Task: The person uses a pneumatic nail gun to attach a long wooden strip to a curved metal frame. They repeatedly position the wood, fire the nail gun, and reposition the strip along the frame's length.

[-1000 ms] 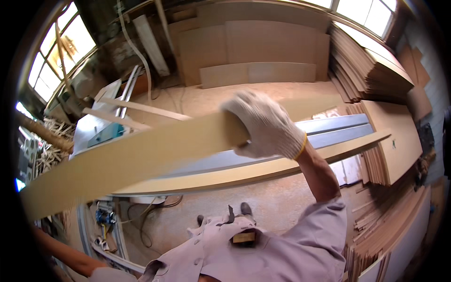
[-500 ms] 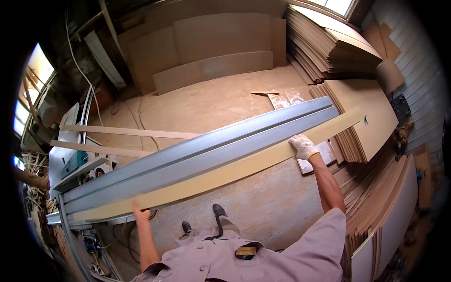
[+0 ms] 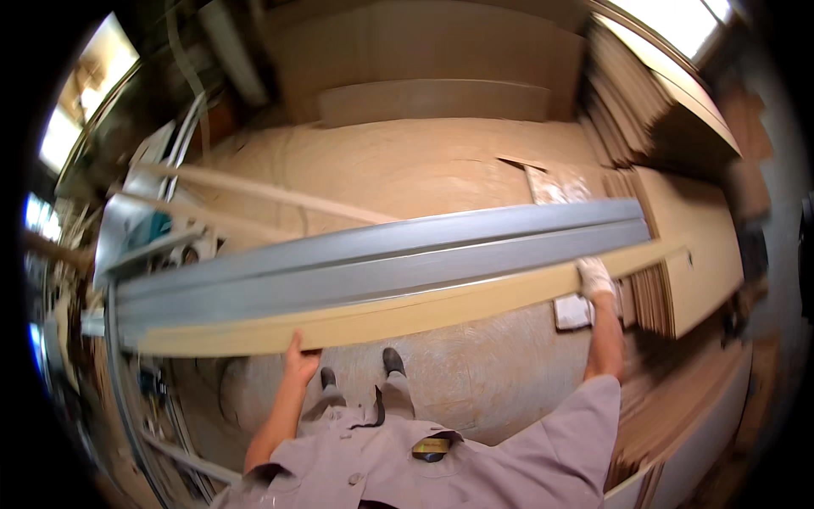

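Sawdust covers the workshop floor [image 3: 441,170]. A long pale board [image 3: 407,310] is held flat beside a grey metal rail [image 3: 381,263]. It is gripped underneath by the bare left hand [image 3: 301,360] and near its end by the gloved right hand [image 3: 593,278], far apart so it stays level.

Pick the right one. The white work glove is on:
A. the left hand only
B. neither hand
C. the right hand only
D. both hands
C: the right hand wears a white glove on the long pale board, while the left hand under the board is bare.
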Demonstrator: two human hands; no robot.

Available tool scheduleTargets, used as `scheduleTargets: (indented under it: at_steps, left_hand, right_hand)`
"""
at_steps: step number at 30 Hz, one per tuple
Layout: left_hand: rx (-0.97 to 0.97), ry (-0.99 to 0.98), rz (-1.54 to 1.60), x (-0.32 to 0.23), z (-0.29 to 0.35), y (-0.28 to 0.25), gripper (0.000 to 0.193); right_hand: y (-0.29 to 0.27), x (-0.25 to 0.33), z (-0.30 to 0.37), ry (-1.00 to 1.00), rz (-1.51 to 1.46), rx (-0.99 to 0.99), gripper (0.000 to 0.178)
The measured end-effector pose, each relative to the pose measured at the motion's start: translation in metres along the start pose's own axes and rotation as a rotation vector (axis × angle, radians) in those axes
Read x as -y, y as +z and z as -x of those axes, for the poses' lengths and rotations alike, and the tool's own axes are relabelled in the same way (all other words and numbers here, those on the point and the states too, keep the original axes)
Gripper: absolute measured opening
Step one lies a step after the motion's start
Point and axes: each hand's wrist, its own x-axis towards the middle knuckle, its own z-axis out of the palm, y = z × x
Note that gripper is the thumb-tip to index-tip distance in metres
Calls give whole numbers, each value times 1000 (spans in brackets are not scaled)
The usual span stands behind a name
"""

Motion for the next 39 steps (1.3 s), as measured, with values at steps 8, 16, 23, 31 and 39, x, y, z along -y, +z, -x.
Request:
scheduleTargets:
  at_steps: [8,16,23,31,39]
  left_hand:
    - [171,76,25,38,-27,41,39]
    - [-98,-22,-686,55,17,61,44]
    - [-30,789,-1720,-20,63,54,42]
    - [-467,939,-1453,-140,90,-92,40]
    - [-709,1093,-1141,-354,84,-201,81]
  right_hand:
    - [32,0,8,-90,-28,-41,67]
    - [-47,87,-2,-293,74,60,82]
    - [-25,152,-20,-269,37,139,89]
    - [-84,302,-9,-450,-78,155,82]
    - [-99,618,-21,-619,-535,107,89]
